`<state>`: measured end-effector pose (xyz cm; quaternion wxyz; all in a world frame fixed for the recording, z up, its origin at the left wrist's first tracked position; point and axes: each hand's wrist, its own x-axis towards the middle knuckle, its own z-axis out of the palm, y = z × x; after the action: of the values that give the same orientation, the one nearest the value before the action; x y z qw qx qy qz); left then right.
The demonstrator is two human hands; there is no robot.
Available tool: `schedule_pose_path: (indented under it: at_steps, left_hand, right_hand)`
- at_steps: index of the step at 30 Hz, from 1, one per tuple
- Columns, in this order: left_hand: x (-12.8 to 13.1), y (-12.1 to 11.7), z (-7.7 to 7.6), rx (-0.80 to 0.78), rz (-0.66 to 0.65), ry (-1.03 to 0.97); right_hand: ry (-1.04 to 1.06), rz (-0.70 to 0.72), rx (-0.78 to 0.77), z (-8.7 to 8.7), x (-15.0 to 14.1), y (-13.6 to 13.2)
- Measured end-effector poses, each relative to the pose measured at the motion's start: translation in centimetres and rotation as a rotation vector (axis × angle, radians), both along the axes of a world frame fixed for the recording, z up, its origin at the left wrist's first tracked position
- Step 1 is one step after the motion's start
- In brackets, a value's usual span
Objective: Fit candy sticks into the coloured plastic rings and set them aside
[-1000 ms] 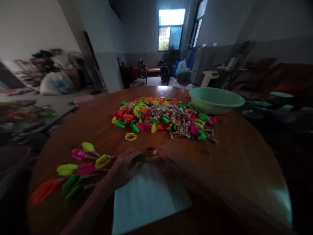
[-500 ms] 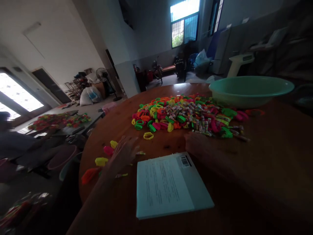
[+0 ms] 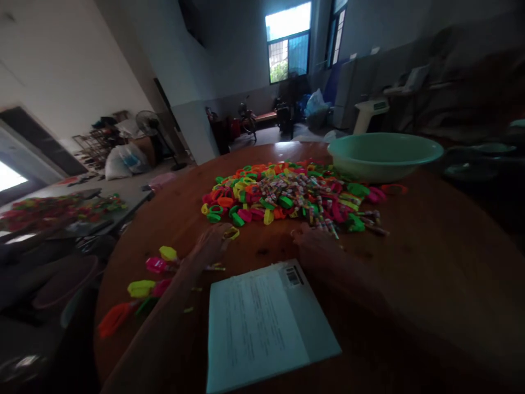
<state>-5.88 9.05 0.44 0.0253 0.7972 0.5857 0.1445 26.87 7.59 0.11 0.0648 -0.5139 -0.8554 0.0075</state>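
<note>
Your left hand [image 3: 210, 244] touched the loose yellow plastic ring [image 3: 232, 233], fingers spread; your right hand [image 3: 314, 243], grip indiscernible, rested nearside of the heap of neon plastic rings and wrapped sticks [image 3: 287, 196] on the round wooden bench [image 3: 430, 257]. Pinching one ring cleanly probably served best.

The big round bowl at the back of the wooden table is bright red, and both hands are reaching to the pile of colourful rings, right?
Not quite. In the head view the big round plastic bowl at the back of the round wooden table is pale green, not red. The rest holds: the left hand and right hand both reach to the pile of colourful plastic rings.
</note>
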Motion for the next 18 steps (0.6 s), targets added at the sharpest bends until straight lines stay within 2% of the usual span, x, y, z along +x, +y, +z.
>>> schedule_pose_path:
  at_steps: [2,6,10,13,16,18]
  left_hand:
    - [0.2,-0.1,0.3,-0.011,0.023,0.011]
    - [1.2,-0.9,0.8,-0.010,0.042,-0.024]
    - [3.7,-3.3,1.5,-0.032,-0.059,-0.248]
    - [5.9,-5.4,2.0,-0.097,-0.154,-0.335]
    - [7.3,-6.6,2.1,-0.138,-0.255,-0.250]
    - [7.7,-6.7,2.0,-0.125,-0.292,-0.171]
  right_hand:
    - [0.000,0.023,0.039,0.1,0.1,0.4]
    - [-0.036,0.161,0.073,0.6,0.3,1.1]
    - [-0.039,0.226,0.085,1.8,-0.2,0.9]
    - [-0.020,0.246,0.066,2.9,-1.0,-0.9]
    - [0.072,0.290,0.035,3.5,-1.6,-3.8]
    - [0.096,0.329,-0.003,3.2,-1.8,-5.6]
